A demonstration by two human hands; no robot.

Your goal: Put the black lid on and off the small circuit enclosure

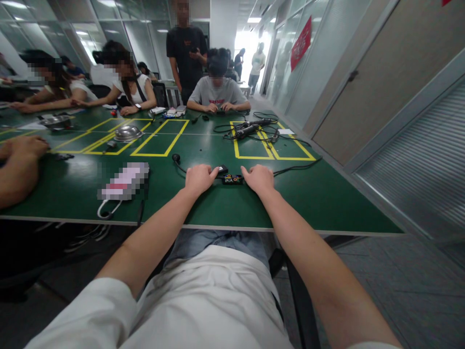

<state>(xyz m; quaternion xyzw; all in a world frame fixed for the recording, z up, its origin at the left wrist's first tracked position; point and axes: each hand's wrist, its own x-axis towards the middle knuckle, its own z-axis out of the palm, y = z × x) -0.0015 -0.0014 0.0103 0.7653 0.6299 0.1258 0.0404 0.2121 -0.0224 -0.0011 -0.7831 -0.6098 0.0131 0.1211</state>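
A small black electrical case (232, 180) lies on the green table before me, its top open and small coloured parts showing inside. My left hand (200, 178), fingers curled, is closed at its left end beside the cable. My right hand (259, 178) is closed at the right end, thumb pointing inward. A small black block (223, 169), perhaps the case's cover, sits by my left thumb tip. One black cable runs left to a round black plug (176, 158); another cable (298, 167) leads away to the right. The undersides of my fingers are hidden.
Beyond my hands, tangled cables and a black rod-like tool (250, 128) lie across yellow tape outlines. At left are a shiny metal bowl (128, 133), a blurred pink pouch (125, 182) and another person's arm (18, 167). Several people sit or stand around the table.
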